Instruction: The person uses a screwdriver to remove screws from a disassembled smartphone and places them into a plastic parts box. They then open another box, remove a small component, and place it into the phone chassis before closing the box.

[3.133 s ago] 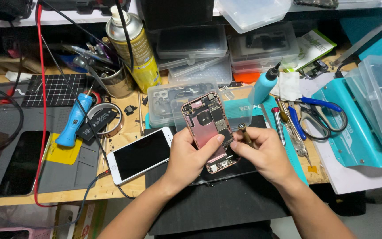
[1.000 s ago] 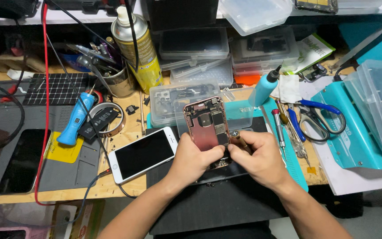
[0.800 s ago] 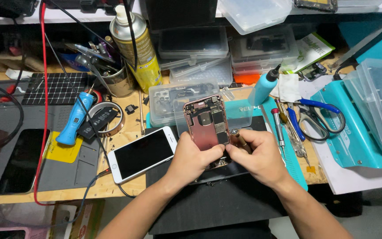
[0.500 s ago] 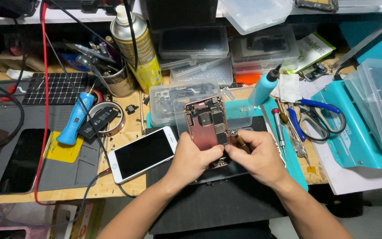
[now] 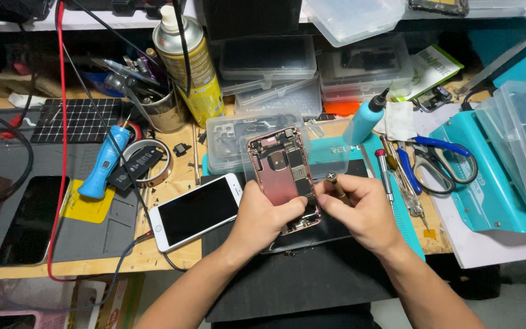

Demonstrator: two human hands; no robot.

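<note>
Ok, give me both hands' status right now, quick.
Left hand: closed on the opened phone, gripping its lower edge.
Right hand: closed on a small screwdriver, tip down at the phone's insides.

The opened phone housing [image 5: 282, 176] is rose-pink metal, without its screen, so the inner side faces up. Dark boards, small silver parts and flat cables fill it. It is tilted, the top end leaning a little to the left, and its lower end is covered by fingers. A small screwdriver [image 5: 338, 186] with a dark ribbed handle and silver cap stands slanted, touching the housing's lower right edge.
</note>
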